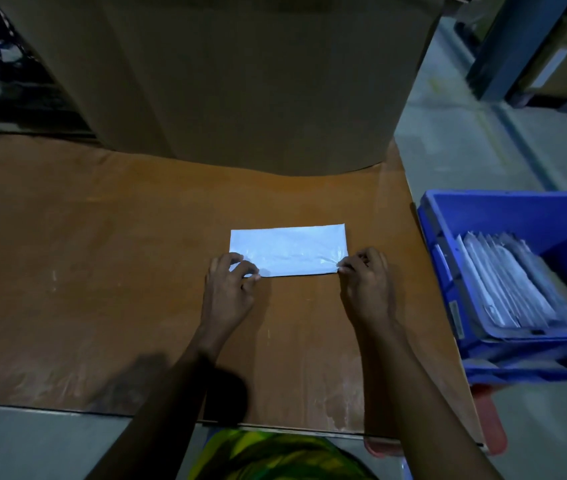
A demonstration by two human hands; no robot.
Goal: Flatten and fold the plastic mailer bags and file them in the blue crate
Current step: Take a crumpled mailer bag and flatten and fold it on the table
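Left hand (231,275) and right hand (361,268) each pinch a near corner of the mailer bag (289,249), likely to fold it for the blue crate (482,216).

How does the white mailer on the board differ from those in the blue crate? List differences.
The white plastic mailer bag lies flat on the brown board; the filed pale mailers stand on edge in the blue plastic crate. It is single; they form a row. The left hand and right hand pinch its near corners; those are untouched.
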